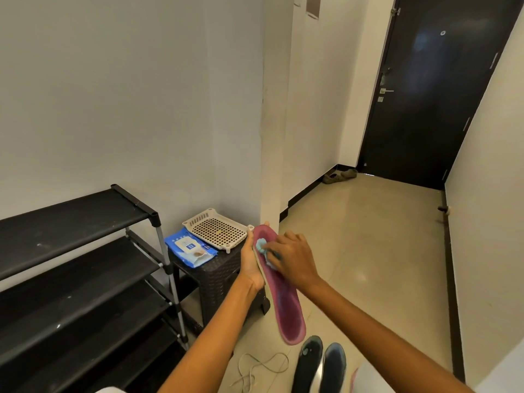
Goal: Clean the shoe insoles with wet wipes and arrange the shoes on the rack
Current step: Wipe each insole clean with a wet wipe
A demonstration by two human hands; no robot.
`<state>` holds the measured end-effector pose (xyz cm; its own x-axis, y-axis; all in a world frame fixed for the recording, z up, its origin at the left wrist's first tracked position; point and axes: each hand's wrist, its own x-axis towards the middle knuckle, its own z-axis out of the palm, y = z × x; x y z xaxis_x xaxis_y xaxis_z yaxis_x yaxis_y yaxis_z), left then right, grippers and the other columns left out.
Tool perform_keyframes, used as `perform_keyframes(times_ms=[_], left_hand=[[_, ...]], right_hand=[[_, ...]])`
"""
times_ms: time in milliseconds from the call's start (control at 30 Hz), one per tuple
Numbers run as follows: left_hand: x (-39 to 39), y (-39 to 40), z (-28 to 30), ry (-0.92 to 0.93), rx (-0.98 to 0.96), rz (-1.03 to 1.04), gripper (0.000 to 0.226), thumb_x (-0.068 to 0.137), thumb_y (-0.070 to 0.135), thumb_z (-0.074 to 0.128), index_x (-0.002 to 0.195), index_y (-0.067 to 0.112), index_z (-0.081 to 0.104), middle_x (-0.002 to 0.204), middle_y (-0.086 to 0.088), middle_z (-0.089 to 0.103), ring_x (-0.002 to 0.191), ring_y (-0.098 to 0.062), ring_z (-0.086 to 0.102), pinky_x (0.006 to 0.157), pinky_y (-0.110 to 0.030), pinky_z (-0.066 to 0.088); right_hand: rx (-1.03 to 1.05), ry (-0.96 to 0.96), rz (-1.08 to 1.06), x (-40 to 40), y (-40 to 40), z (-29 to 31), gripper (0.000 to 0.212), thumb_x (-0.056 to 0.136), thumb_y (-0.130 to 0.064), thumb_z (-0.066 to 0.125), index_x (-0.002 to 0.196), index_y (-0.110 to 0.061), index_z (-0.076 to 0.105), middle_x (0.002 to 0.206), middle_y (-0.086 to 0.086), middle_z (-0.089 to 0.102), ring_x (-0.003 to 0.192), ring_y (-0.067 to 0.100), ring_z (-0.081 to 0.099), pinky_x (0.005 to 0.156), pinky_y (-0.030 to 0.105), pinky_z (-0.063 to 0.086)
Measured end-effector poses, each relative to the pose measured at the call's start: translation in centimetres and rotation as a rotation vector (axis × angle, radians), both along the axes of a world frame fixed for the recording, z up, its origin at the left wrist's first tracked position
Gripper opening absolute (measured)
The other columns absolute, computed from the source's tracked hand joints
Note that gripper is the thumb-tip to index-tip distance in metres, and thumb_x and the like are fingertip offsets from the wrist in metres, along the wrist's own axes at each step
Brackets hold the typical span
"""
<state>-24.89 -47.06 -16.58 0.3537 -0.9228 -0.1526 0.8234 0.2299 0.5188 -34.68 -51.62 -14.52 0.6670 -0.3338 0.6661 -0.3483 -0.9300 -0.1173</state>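
Pale walls and a beige tiled floor (368, 236) framed the scene, with a dark door (442, 89) at the far end of the hallway; the insole (283, 296), pink on its upper face, was held in the air between the two hands, its long axis running from the toe, up and away from the person, down to the heel, near and low.

The left hand (251, 262) lay along the insole's left edge near the toe end, palm against its side and fingers behind it, gripping it from underneath; the right hand (292, 259) came at it from the right, fingers curled over a bunched blue wet wipe (262, 246) pressed on the upper face close to the toe; so the wipe sat at the far end, and most of the insole's length stretched back toward the person, below and nearer than that hand.

My reading was that the coming stroke should run along that axis, down toward the heel, with the left hand bracing.

Left of the left hand stood a small dark wicker desk (221, 276) bearing a pack of wipes (190, 248) and a white perforated tray (217, 229); further left stood the black shoe rack (76, 268), no shoes visible on it; below the right hand a pair of dark shoes (320, 364) stood on the floor beside a loose lace (255, 370).
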Motion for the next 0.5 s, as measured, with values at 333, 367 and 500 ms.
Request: perform_keyframes(times_ms=[333, 367, 500], left_hand=[[0.9, -0.4, -0.3, -0.073, 0.061, -0.017, 0.057, 0.091, 0.059, 0.040, 0.092, 0.009, 0.066, 0.086, -0.010, 0.062, 0.079, -0.019, 0.064, 0.074, -0.032, 0.055], [0.8, -0.5, -0.3, -0.092, 0.080, -0.003, 0.053, 0.093, 0.056, 0.039, 0.088, 0.010, 0.065, 0.081, -0.008, 0.060, 0.072, -0.016, 0.065, 0.068, -0.029, 0.055], [-1.1, -1.3, 0.1, -0.087, 0.049, -0.011, 0.051, 0.093, 0.052, 0.043, 0.097, 0.009, 0.069, 0.088, -0.012, 0.067, 0.081, -0.021, 0.066, 0.079, -0.035, 0.051]], right_hand=[[0.050, 0.084, 0.118, 0.1, 0.2, -0.7, 0.018, 0.084, -0.028, 0.065, 0.095, -0.016, 0.073, 0.093, 0.001, 0.070, 0.087, 0.017, 0.060, 0.076, 0.028, 0.045], [-0.016, 0.102, 0.107, 0.1, -0.8, -0.5, 0.016, 0.081, -0.029, 0.069, 0.092, -0.018, 0.074, 0.088, -0.001, 0.070, 0.080, 0.016, 0.060, 0.071, 0.026, 0.044], [0.148, -0.036, -0.143, 0.8, -3.1, 1.0, 0.018, 0.086, -0.027, 0.065, 0.099, -0.018, 0.073, 0.082, 0.003, 0.068, 0.077, 0.017, 0.054, 0.069, 0.027, 0.038]])
